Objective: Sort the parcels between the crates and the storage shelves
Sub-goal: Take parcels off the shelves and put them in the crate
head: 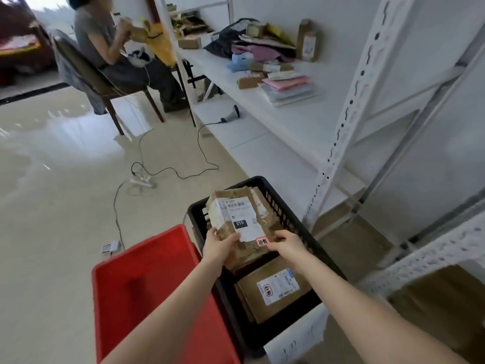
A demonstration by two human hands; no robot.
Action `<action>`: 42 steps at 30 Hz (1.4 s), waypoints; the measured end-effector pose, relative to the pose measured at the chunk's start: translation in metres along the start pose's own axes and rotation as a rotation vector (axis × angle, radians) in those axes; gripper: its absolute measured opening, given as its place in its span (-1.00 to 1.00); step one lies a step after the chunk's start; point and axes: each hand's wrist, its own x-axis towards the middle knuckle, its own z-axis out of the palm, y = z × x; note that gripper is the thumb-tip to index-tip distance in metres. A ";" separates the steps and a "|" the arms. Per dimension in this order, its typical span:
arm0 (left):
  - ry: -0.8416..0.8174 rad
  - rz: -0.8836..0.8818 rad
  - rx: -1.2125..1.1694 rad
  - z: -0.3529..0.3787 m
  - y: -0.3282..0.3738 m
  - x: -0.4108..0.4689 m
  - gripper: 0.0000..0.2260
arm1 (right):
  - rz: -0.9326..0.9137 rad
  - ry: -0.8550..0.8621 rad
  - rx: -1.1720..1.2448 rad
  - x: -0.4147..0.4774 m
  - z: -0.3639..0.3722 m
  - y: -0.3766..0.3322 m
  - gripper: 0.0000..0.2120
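Parcel in hand: a flat brown paper parcel with a white shipping label is held above the black slatted plastic crate, tilted, label side up. The label carries a barcode and a black patch reading 010. A small red-bordered sticker sits at the near right corner.

Left hand grips the parcel's near left corner, thumb on the front, fingers curled behind. Right hand pinches the near right edge just beside the sticker, fingers closed on the paper. Both forearms reach out over the crates.

Below the held parcel, inside the black crate, lies a brown cardboard parcel with a white label, flat on its back. More brown packaging shows under the hands; how many pieces, I cannot tell.

A red solid-walled plastic crate stands on the pale tiled floor, against the black crate's left side.

To the right stands a white perforated metal storage shelf. Its upper board holds a loose heap of mixed parcels: brown boxes, pink and blue mailers, a dark bag. A black handheld scanner lies on the lower board, its cable running to a white power strip on the floor.

At the far end a seated person in a grey top sits on a wooden chair, handling a brown packet.
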 end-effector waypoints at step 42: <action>-0.067 0.339 1.446 0.074 -0.049 0.108 -0.47 | -0.210 -0.017 -0.904 0.128 0.006 0.031 -0.32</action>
